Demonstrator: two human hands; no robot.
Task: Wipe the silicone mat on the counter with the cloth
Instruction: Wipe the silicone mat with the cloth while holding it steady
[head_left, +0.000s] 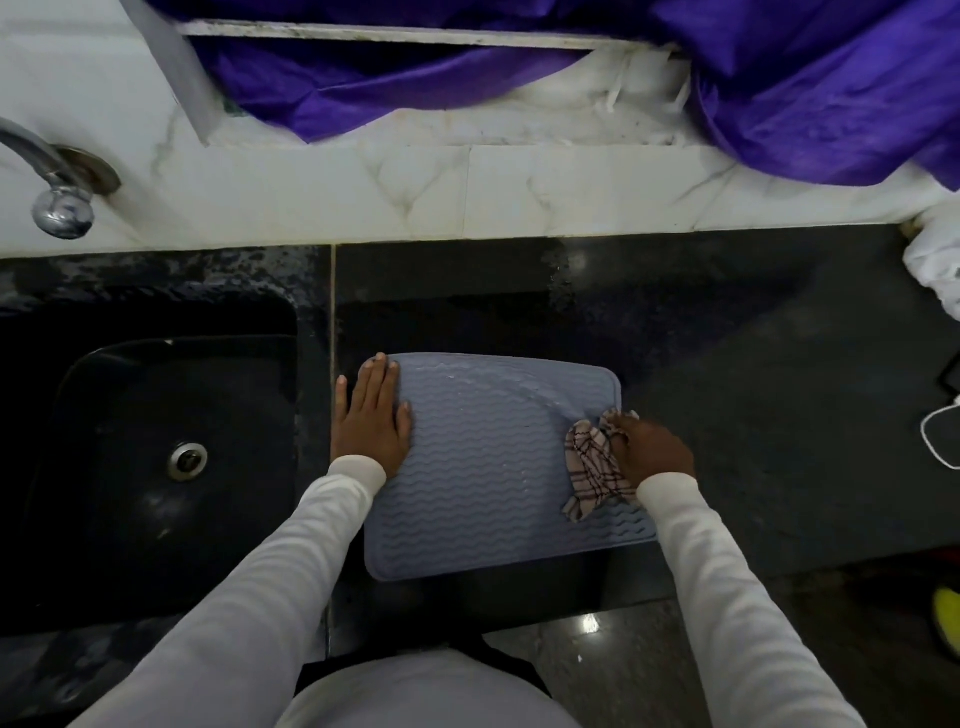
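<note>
Apparently flat left hand (371, 415) steadies mat (488, 467); right hand (652, 452) grips cloth (592, 467).

A grey-blue silicone mat (488, 467) with wavy ribs lies on the dark counter (727, 374). The left hand (371, 421) presses flat on its 9 o'clock edge, fingers straight. At 3 o'clock the right hand (654, 452) grips a bunched checked cloth (592, 467) against the mat. A black sink (156, 457) sits at 9 o'clock of the mat.
</note>
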